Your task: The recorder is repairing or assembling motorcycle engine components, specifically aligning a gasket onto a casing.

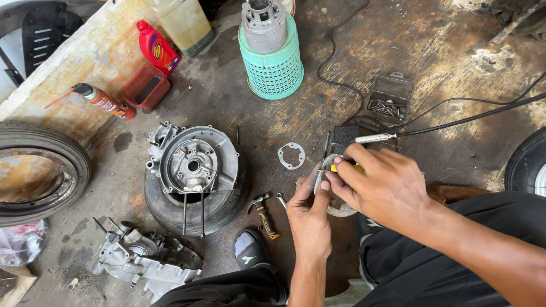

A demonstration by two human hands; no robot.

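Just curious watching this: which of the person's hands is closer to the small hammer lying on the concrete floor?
Left. The left hand is just right of the small hammer, almost beside it; the right hand lies farther right, beyond the left one.

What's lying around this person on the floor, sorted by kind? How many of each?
Tyres: 3
Engine case halves: 2
Red containers: 3
Baskets: 1
Hammers: 1
Loose gaskets: 1
Total: 11

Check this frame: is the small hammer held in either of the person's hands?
No: the small hammer lies on the floor left of the left hand, while the right hand pinches a yellow-handled tool.
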